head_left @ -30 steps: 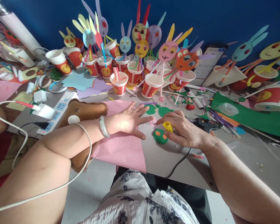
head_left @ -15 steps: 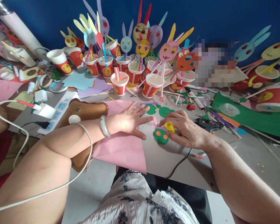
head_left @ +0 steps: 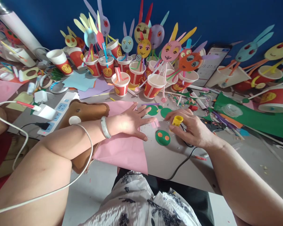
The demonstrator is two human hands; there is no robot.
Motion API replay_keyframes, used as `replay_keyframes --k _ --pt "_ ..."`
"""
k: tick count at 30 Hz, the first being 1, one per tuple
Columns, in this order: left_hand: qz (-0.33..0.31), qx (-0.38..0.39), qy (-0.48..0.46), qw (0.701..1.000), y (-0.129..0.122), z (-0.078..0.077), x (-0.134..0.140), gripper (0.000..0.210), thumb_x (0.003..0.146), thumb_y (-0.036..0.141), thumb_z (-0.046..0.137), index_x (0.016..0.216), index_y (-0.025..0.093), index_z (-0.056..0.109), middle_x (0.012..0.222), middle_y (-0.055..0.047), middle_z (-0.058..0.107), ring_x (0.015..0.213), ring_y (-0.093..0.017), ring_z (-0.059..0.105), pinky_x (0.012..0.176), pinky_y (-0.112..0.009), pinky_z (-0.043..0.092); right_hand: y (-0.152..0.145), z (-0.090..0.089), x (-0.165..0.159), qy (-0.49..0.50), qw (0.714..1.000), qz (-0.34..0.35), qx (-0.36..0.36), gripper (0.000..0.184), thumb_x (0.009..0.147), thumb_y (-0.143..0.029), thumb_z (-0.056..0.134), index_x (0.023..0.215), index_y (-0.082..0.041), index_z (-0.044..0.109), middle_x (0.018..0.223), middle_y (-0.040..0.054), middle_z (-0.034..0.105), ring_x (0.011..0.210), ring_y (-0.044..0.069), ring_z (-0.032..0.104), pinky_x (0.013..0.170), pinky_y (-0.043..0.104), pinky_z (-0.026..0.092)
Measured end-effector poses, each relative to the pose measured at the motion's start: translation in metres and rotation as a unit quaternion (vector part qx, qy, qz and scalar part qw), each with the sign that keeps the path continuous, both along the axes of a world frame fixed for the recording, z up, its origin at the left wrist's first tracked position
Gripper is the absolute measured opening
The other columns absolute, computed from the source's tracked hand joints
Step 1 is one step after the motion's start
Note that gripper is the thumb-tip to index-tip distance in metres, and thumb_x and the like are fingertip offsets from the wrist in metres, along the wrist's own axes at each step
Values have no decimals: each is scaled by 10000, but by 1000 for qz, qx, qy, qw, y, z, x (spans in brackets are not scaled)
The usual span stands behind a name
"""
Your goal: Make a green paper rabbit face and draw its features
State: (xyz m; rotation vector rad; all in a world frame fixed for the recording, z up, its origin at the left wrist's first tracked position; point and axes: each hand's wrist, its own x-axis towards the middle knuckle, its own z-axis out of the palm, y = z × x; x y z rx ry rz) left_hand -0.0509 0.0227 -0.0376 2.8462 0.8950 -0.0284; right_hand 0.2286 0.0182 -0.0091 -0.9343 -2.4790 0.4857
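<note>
The right hand (head_left: pixel 191 129) has its grip closed around a small yellow cylinder (head_left: pixel 178 120), near a green disc (head_left: pixel 162 140) with two orange dots that lies towards the front edge of the surface (head_left: pixel 157 161). The left hand (head_left: pixel 131 121) is spread open, palm down, over pink paper (head_left: pixel 124 149) reaching that front edge. Paper cups (head_left: pixel 152 89) stand along the back.

lane on the near side, cups (head_left: pixel 135 78) across the far

a hand could slide over the grey table (head_left: pixel 158 160) between the pink sheet (head_left: pixel 129 153) and the black cable (head_left: pixel 185 160), up to the green disc (head_left: pixel 163 142). the left hand (head_left: pixel 133 121) blocks the left; the right hand (head_left: pixel 192 128) blocks the right; farther right, loose strips (head_left: pixel 223 121) crowd the table.
</note>
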Motion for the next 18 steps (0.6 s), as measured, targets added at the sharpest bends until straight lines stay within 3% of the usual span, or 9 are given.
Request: replay_keyframes --k 3,8,18 --pt "0 2 4 1000 0 1 0 935 896 779 580 1629 247 350 1730 -240 236 1604 -452 224 1213 -719 190 -1 -5 -4 54 998 -31 -18 190 992 -418 612 960 -231 607 947 98 694 892 246 646 843 404 498" --pt "5 -1 -15 1000 -2 3 0 912 883 728 653 1622 265 384 1725 -215 272 1584 -466 259 1210 -727 218 -2 -20 -13 6 992 -121 -19 293 977 -540 597 905 -257 619 769 47 671 750 241 582 747 391 465" --pt "10 -14 -2 1000 -3 8 2 920 892 732 636 1627 241 377 1734 -222 240 1591 -469 246 1214 -747 211 0 -16 -15 -37 991 -118 -44 368 959 -569 570 753 -269 516 595 25 542 665 237 514 663 378 407"
